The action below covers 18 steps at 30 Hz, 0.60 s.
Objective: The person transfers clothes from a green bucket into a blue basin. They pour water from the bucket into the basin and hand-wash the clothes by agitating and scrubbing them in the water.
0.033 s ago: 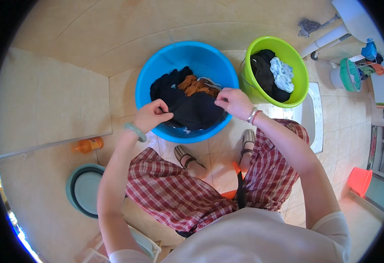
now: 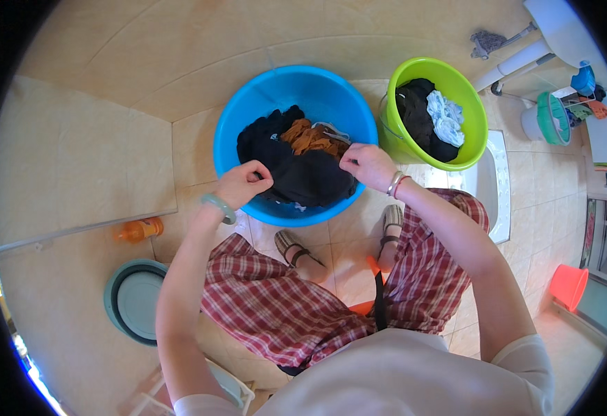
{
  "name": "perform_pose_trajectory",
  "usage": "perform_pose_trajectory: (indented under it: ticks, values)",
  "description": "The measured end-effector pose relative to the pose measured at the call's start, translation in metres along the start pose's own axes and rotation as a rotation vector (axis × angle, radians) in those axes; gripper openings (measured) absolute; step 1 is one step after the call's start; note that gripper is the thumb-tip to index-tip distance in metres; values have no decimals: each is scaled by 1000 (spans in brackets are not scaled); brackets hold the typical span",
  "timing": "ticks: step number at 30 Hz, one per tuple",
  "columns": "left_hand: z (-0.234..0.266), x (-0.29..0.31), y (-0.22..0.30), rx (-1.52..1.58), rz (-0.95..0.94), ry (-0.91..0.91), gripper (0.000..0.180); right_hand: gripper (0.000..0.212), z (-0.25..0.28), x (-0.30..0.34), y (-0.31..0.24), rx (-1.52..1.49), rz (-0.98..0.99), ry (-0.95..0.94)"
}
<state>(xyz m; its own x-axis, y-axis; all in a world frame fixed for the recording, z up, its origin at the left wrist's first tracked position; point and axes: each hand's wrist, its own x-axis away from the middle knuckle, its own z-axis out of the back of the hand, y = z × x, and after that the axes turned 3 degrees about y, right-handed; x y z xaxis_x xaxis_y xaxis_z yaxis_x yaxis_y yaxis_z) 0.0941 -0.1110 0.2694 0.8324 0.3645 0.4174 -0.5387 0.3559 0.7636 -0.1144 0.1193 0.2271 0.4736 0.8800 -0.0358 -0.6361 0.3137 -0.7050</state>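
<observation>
A large blue basin [image 2: 296,78] stands on the floor before me with wet-looking clothes inside. Nearest to me in it lies a black garment [image 2: 307,179], spread between my hands. My left hand [image 2: 242,184] pinches its left side with thumb and fingers. At the right side of the same garment, my right hand [image 2: 370,166] is closed in a pinch by the rim. Behind it rest a brown cloth [image 2: 310,139], a grey strap-like piece [image 2: 334,130] and another dark garment [image 2: 265,139].
Right of the basin, a lime-green bucket [image 2: 475,104] holds black clothes [image 2: 414,114] and a light blue cloth [image 2: 446,119]. A squat toilet [image 2: 503,184] lies beside it. An orange bottle [image 2: 139,229] and a grey-green basin [image 2: 113,298] are at left, a red bin [image 2: 568,287] far right.
The fingers of my left hand have drawn a little closer together, and the hand has shifted very slightly. My right hand stays at almost the same spot.
</observation>
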Motion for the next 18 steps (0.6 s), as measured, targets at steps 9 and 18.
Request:
perform_pose_trajectory:
  ticks: [9,18]
  values:
    - [-53,-51,25,-4,-134,-90,30,18,60,-11,31,24,-161,153]
    - [-171,-144,145,271,-107,-283,32,20,155,19,169,595,-605,166]
